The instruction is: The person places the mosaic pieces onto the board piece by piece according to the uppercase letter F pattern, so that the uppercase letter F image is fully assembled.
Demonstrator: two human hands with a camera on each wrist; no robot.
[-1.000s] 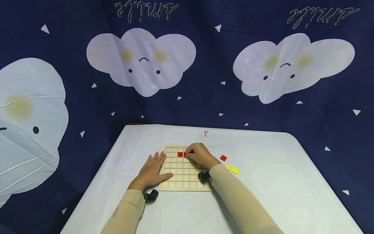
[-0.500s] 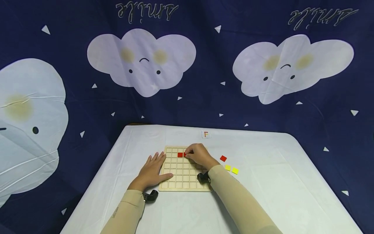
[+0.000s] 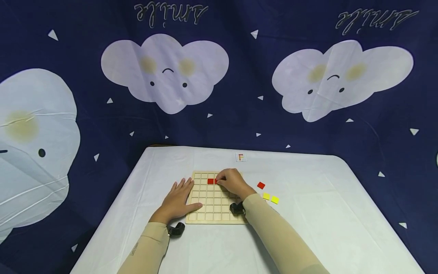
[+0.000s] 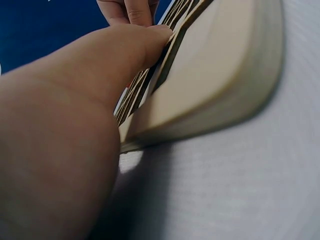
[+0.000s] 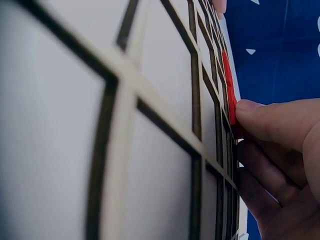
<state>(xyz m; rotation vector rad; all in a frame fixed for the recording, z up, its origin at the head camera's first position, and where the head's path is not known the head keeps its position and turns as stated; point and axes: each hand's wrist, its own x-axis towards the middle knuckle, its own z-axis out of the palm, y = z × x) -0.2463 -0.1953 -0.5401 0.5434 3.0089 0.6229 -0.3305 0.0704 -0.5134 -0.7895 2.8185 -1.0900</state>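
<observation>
A light wooden grid board [image 3: 205,217] lies on the white table. Flat along its left side, my left hand [image 3: 176,201] has spread, straight fingers, and its thumb reaches over the board's edge. One red square tile [image 3: 210,181] sits in a cell of an upper row. Just right of it, my right hand [image 3: 234,182] pinches a second red tile [image 3: 216,181], mostly covered by the fingertips. In the right wrist view the thumb [image 5: 255,115] presses against red [image 5: 231,95] at the grid's surface. Whether this tile is fully seated cannot be told.
Right of the board lie a loose red tile [image 3: 261,185] and two yellow tiles [image 3: 266,196]. A small card [image 3: 241,157] printed with a coloured grid pattern lies behind the board. Dark blue cloth with clouds hangs beyond the table's far edge.
</observation>
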